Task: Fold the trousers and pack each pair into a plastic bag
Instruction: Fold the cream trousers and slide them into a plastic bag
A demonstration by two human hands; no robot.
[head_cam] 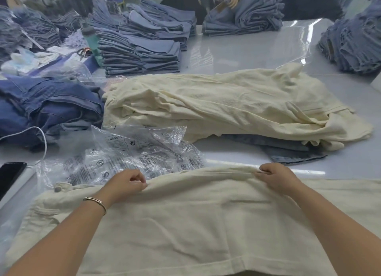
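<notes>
Pinching the far edge of the cream trousers (185, 220) on the table's near side, left hand (125, 184) and right hand (275, 177) risk an uneven pull skewing the fold onto the plastic bags (123, 156)

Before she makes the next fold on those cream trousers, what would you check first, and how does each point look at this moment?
1. Both hands on the cloth: ok. The left hand and the right hand each pinch the far edge of the cream trousers.
2. Cloth lying flat: not ok, it is bunched between the hands and creased nearer her.
3. Space ahead: not ok. Loose plastic bags lie against the far edge on the left.
4. Bags in reach: ok, just beyond her left hand.
5. Black phone and its white cable: ok, off to the left, apart from the trousers.
6. Buttons and zip done up: cannot tell.
</notes>
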